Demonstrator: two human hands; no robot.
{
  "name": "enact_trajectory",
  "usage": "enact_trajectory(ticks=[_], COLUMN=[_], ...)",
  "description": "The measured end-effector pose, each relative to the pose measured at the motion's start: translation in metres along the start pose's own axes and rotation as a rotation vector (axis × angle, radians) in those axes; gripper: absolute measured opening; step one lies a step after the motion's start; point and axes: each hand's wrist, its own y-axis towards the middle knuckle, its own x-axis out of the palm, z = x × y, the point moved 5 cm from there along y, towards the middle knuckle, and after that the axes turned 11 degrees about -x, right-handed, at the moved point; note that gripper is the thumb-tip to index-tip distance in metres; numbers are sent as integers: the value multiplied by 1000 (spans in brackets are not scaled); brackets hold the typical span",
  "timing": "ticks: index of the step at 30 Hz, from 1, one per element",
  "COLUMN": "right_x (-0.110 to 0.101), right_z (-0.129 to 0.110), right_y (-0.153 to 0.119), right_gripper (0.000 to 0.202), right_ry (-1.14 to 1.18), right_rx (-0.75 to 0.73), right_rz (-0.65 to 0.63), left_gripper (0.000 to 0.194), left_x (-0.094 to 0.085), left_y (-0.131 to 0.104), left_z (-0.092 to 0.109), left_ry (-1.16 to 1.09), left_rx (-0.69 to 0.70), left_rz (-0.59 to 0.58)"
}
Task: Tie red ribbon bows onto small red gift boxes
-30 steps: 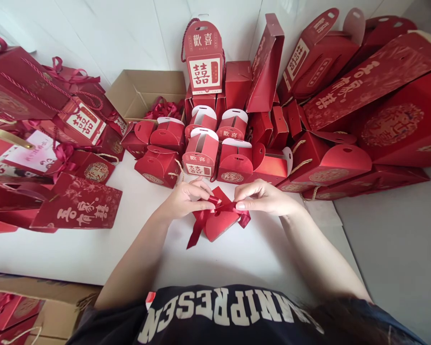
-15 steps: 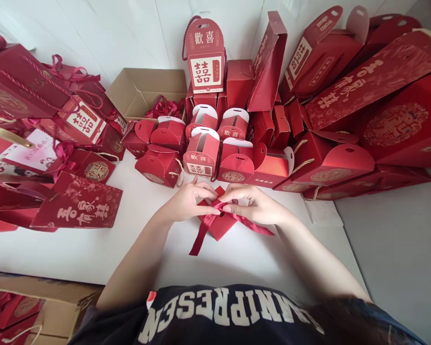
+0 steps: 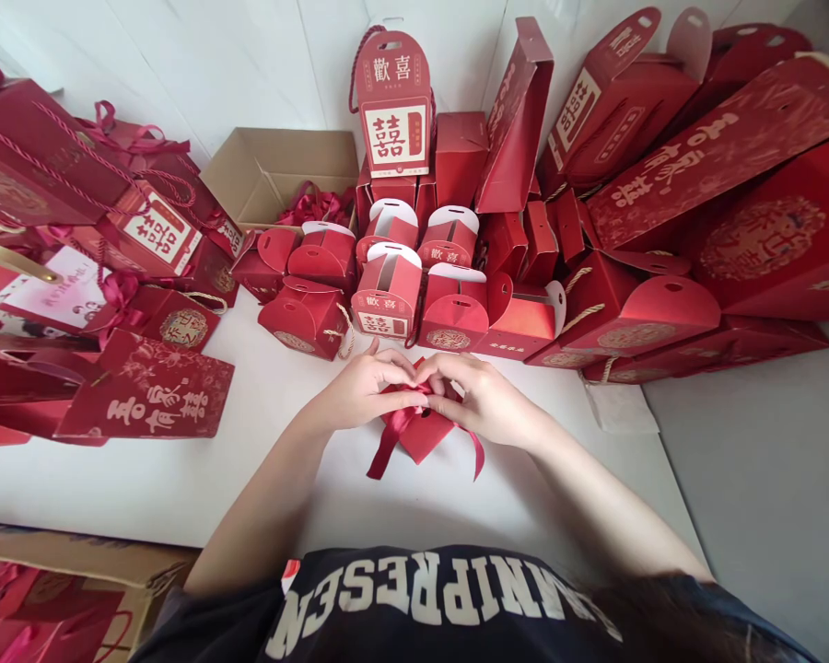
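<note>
On the white table in front of me lies a small red gift box (image 3: 421, 436), with a crimson satin ribbon (image 3: 385, 451) across its top. My left hand (image 3: 377, 389) comes in from the left, its thumb and fingers pinched on the ribbon over the box. From the right, my right hand (image 3: 471, 391) pinches the ribbon too, its fingers curled. The fingertips of both hands meet above the box and hide the middle of the ribbon. One ribbon end hangs toward me at the left, the other curves down at the right.
Several small red handled boxes (image 3: 387, 295) stand just beyond my hands. Larger red boxes (image 3: 636, 295) are stacked at the right, more boxes (image 3: 152, 387) at the left. Behind is a cardboard box (image 3: 262, 175) with ribbons. A carton (image 3: 138, 562) sits at the lower left.
My right hand has shifted slightly, its fingers now more curled against the left fingertips. The right ribbon end, which stretched out to the right, now hangs down closer to the box.
</note>
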Motion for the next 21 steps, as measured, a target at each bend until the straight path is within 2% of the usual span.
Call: enact_trajectory(ticks=[3, 9, 13, 16, 21], right_x=[-1, -7, -7, -7, -5], right_z=[6, 10, 7, 4, 3], right_y=[-2, -7, -4, -1, -2], right_gripper=[20, 23, 22, 13, 14], right_ry=[123, 245, 176, 83, 51], right_rx=[111, 201, 214, 184, 208], right_rz=[15, -50, -53, 7, 94], left_gripper=[19, 14, 12, 16, 16], left_x=[1, -2, -3, -2, -2], left_y=[0, 0, -2, -3, -5], left_z=[-2, -8, -1, 6, 9], left_ry=[-13, -17, 44, 133, 180], left_rx=[19, 23, 65, 84, 74], left_rz=[-18, 15, 43, 51, 79])
